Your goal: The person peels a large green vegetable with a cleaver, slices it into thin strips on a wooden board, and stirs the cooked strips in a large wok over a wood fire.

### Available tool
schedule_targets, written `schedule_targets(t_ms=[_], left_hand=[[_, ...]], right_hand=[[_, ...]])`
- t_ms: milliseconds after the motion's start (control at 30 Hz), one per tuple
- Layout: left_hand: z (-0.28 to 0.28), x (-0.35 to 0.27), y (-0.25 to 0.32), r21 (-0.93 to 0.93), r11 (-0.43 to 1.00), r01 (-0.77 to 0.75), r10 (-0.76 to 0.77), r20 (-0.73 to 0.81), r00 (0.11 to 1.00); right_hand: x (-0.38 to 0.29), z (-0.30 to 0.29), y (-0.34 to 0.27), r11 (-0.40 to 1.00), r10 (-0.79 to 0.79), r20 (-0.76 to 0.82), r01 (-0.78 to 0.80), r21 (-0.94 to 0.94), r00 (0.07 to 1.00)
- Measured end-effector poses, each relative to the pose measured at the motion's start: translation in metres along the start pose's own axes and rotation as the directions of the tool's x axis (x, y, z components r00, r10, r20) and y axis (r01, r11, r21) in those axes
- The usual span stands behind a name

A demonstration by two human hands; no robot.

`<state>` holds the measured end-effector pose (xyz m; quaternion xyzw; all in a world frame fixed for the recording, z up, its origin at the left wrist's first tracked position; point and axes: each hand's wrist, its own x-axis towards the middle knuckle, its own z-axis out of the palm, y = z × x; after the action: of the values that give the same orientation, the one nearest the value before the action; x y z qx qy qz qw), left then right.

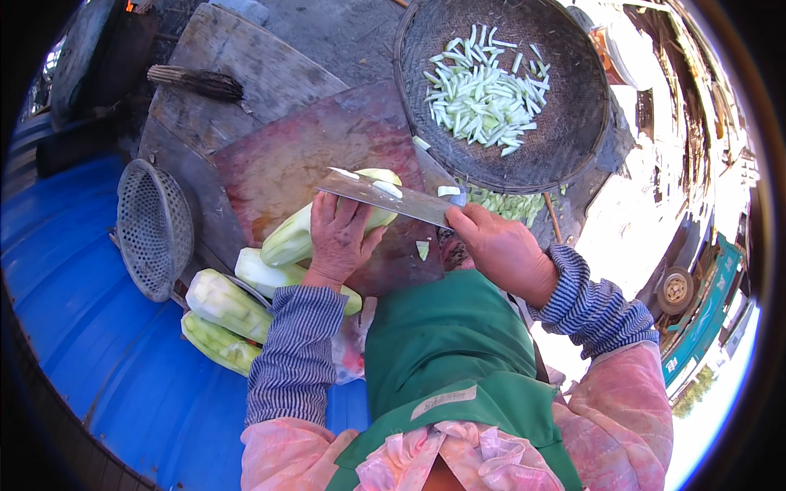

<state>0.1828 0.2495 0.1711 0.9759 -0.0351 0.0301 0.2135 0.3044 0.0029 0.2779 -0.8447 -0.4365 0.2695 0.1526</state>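
My right hand (500, 248) is closed round the handle of a cleaver (393, 199), whose broad blade reaches left across a peeled pale green gourd (288, 236). White slices cling to the blade. With fingertips close to the blade, my left hand (341, 236) presses on that gourd. Beneath lies a stained wooden chopping board (331, 129), with a small green scrap (422, 249) near its lower right edge. More peeled gourds (227, 304) are at the lower left, beside my left sleeve. Cut gourd strips (488, 92) are heaped in a round woven basket (577, 123) at the upper right.
A perforated colander (153, 227) is tilted at the left over blue corrugated sheeting (116, 356). A whisk-like bundle (196, 81) rests on wooden planks (245, 55). Green pieces (503, 204) lie below the basket's rim. A white bucket (623, 55) stands beyond it, and a wheeled vehicle (706, 307) is at the far right.
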Motion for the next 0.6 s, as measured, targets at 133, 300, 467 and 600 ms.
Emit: schedule_targets(t_ms=[133,300,467,600], left_hand=[[-0.007,0.008,0.006,-0.003,1.0,0.01,-0.01,0.005,1.0],[0.001,0.001,0.007,-0.007,1.0,0.013,-0.014,-0.04,0.999],[-0.004,-0.002,0.012,-0.026,0.999,0.045,-0.046,-0.027,0.999],[0.012,-0.013,0.008,-0.053,0.997,0.056,-0.06,-0.059,0.997]], right_hand=[[0.04,0.032,0.011,0.999,0.039,0.076,-0.039,-0.002,0.996],[0.073,0.065,0.028,1.0,0.011,0.021,-0.011,-0.01,1.0],[0.044,0.029,0.008,0.997,-0.074,-0.046,0.072,-0.043,0.996],[0.027,0.015,-0.002,0.987,-0.146,-0.139,0.135,-0.086,0.979]])
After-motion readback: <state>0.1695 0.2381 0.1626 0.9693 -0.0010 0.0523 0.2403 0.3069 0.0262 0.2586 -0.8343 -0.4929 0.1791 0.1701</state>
